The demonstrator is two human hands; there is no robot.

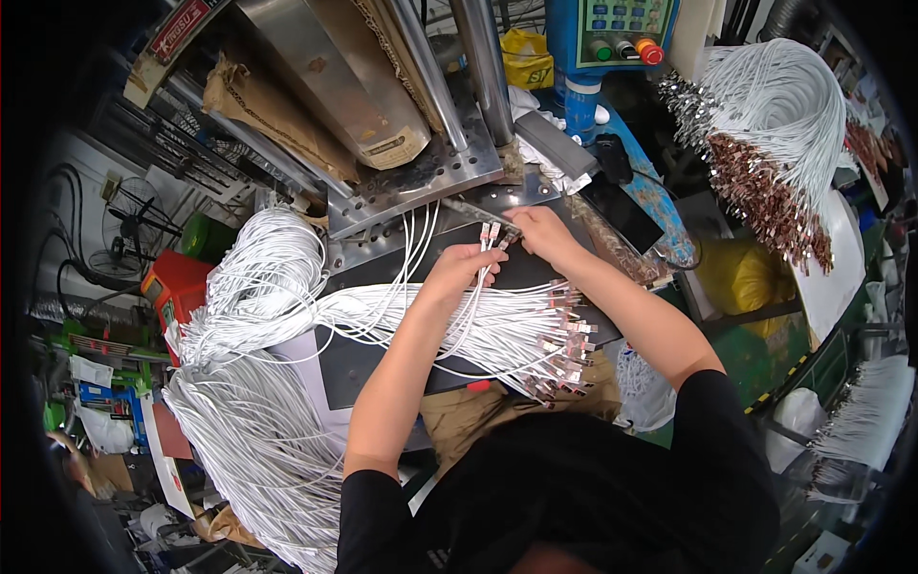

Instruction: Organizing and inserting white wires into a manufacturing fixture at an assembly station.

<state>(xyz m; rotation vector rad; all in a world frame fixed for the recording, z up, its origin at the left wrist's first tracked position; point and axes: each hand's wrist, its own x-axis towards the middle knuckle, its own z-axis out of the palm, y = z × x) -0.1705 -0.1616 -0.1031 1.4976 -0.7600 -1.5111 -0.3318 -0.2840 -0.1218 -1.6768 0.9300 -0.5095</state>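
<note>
My left hand point(466, 267) is closed round a few white cables point(468, 314), whose metal-ended connectors point(491, 232) stick up past the fingers. Just to its right, my right hand point(547, 239) grips the near end of a narrow dark metal bar point(478, 212), close to those connectors. The bar's other end reaches toward the lower plate of a press point(421, 196). Other white cables run from under the press down to the left. Beneath my forearms a thick bundle of white cables point(382, 311) lies across the dark work surface, its connector ends point(569, 344) fanned out to the right.
Coiled white cables point(258, 258) and a hanging bundle point(249, 450) fill the left side. A blue control box point(612, 38) with buttons stands behind, right of the press columns. A dark phone-like slab point(622, 215) lies right of my hands. More cables point(775, 105) hang at far right.
</note>
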